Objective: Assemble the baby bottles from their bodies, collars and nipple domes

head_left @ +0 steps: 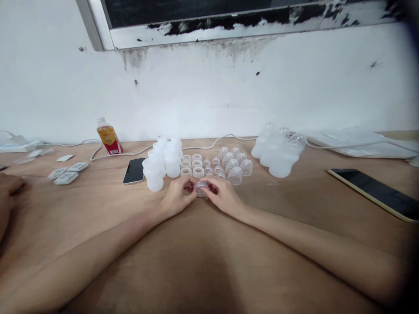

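My left hand and my right hand meet at the middle of the wooden table, both pinching a small clear plastic ring-shaped part between their fingertips. Just beyond it lie rows of white plastic rings, small clear nipples and clear dome caps. A cluster of white bottle bodies stands to the left of the rings. A pile of assembled clear bottles lies to the right.
A black phone lies left of the bottle bodies, another phone at far right. A drink bottle stands near the wall, with white cables, small white packs and plastic bags. Another person's hand rests at left.
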